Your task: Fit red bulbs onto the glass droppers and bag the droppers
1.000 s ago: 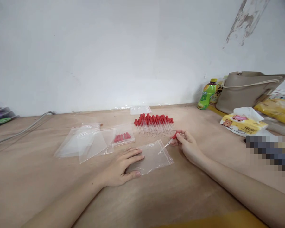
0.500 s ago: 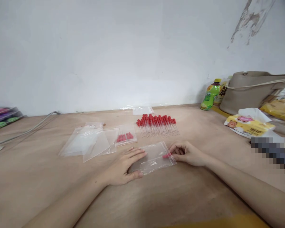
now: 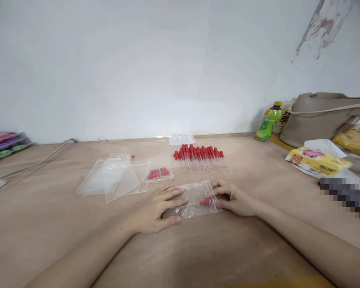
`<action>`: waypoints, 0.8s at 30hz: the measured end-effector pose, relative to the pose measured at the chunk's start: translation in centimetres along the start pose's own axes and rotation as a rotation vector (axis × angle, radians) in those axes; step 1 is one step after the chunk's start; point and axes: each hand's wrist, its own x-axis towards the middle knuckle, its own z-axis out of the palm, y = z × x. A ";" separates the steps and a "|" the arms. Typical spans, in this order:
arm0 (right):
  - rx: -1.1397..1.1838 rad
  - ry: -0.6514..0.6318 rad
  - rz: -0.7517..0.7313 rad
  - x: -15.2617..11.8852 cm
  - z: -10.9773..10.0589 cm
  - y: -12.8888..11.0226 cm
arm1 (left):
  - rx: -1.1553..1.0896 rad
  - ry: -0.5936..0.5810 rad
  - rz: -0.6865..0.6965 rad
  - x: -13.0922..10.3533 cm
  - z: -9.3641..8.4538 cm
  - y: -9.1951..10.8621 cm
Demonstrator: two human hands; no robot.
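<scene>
A clear zip bag [image 3: 195, 210] lies flat on the table in front of me. My left hand [image 3: 160, 210] rests on its left part, fingers spread and palm down. At the bag's right end, where the zip strip runs, my right hand [image 3: 234, 198] pinches a red rubber dropper bulb [image 3: 204, 202], which shows inside the mouth of the bag. Its fingertips are partly covered by the film. Just behind, a second zip bag [image 3: 159, 180] holds several red bulbs. Beyond my hands lies a group of glass droppers [image 3: 201, 162] with red bulbs, bulbs toward the wall.
Several flat zip bags [image 3: 108, 180] overlap at the left, with a white sheet [image 3: 181, 140] by the wall. A grey cable [image 3: 39, 163] and coloured packs [image 3: 4, 146] sit far left. At right are a green bottle [image 3: 268, 122], a beige bag [image 3: 306, 124] and a tissue pack [image 3: 321, 162].
My right hand has moved a little left, pushing the red bulb further into the bag. My left hand stays on the bag, with its fingers slightly more spread.
</scene>
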 end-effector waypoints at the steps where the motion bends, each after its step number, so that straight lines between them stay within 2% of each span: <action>1: -0.004 0.019 0.026 0.0 0.1 0.0 | 0.004 0.000 0.003 0.0 0.0 0.0; 5: -0.032 0.113 0.153 0.1 0.6 0.2 | 0.008 0.007 0.014 0.1 0.0 -0.1; 7: -0.066 0.122 0.159 0.1 0.7 0.2 | 0.002 0.007 0.016 0.1 -0.1 -0.1; 13: -0.104 -0.033 0.017 -0.1 -0.2 0.0 | -0.010 0.009 0.013 0.2 -0.1 0.1; 15: -0.043 -0.014 0.035 0.1 -0.6 0.6 | -0.022 0.002 0.006 0.2 -0.2 0.1; 17: -0.056 0.115 0.123 0.6 -1.0 1.7 | -0.032 -0.009 0.004 0.1 -0.4 0.2; 20: -0.276 0.389 0.234 2.3 -2.1 3.5 | -0.042 -0.034 0.002 0.1 -0.8 0.3; 24: -0.590 0.574 0.262 6.2 -4.0 4.2 | -0.054 0.008 -0.041 0.3 -0.3 0.6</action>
